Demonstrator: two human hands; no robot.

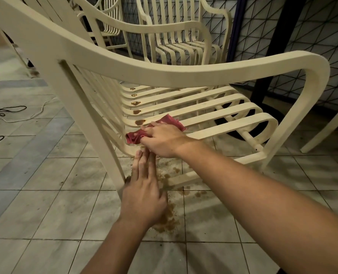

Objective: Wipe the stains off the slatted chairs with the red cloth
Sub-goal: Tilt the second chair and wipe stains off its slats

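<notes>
Two hands are at the nearest slatted chair (pixel 164 70). The right hand (pixel 164 139) curls its fingers over the red cloth (pixel 134 136) and presses it on the near seat slats. The left hand (pixel 144 194) is flat with straight fingers, its tips at the seat edge. Brown stains (pixel 140 122) sit on the slats just beside the cloth.

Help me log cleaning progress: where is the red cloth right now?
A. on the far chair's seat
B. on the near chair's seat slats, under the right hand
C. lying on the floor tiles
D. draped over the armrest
B: the right hand holds the red cloth down on the seat slats of the near chair, right beside a brown stain.
</notes>
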